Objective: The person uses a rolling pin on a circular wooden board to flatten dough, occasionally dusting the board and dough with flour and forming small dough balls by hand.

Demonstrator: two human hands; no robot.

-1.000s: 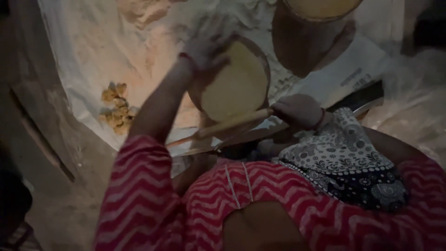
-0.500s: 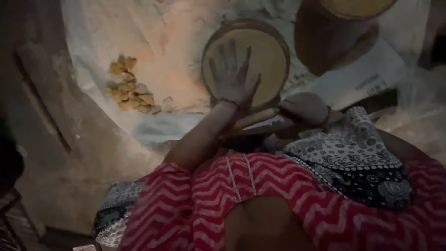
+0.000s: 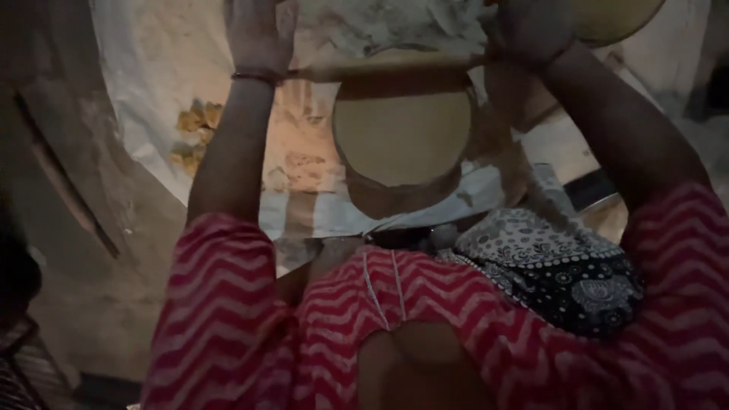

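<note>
Now both hands [image 3: 262,34] on rolling pin [image 3: 387,68]

1. Dim earthen floor [image 3: 99,319], brownish and worn, filling the left side and bottom left corner.
2. Spread flat on it: a pale sheet [image 3: 159,99], dusted with flour, reaching from top left to the right edge.
3. Resting on the sheet: a round rolling board [image 3: 402,193], topped with a flat disc of dough [image 3: 402,137].
4. Left of the board, also on the sheet: a small heap of yellowish crumbs [image 3: 194,133], well apart from the board.
</note>
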